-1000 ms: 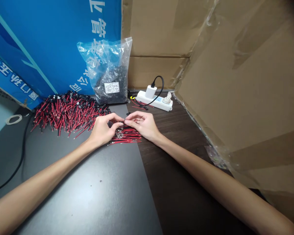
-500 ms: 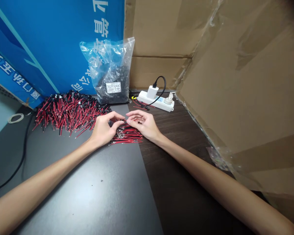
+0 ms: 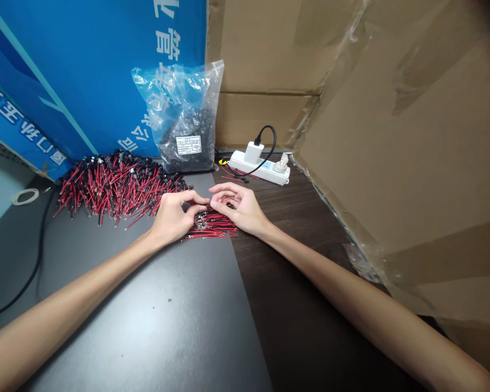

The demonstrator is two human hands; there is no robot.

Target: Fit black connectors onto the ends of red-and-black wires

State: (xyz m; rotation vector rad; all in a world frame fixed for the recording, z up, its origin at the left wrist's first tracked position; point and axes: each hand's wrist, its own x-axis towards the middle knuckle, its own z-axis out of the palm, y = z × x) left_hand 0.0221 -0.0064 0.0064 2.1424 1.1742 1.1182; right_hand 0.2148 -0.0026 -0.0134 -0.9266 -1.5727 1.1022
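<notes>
My left hand [image 3: 175,213] is closed in a pinch, thumb against index finger. Between its fingertips is a tiny dark piece that looks like a black connector, mostly hidden. Facing it, almost fingertip to fingertip, my right hand [image 3: 242,208] pinches a thin red wire whose length runs back under its curled fingers. Below both hands lies a flat row of red and black wires [image 3: 212,224] with small metal ends pointing left. Left of my left hand is a large heap of red and black wires [image 3: 114,185] with black connectors.
Behind the hands stands a clear plastic bag [image 3: 190,130] of small black parts. A white power strip [image 3: 265,167] holds a charger with a black cable. Cardboard walls [image 3: 392,163] close off the right side, a blue printed panel [image 3: 98,71] the back left. A black cable [image 3: 41,250] crosses the left.
The fingertips of both hands have come slightly closer, and the dark piece in the left pinch shows less. Otherwise the view has shifted only slightly.
</notes>
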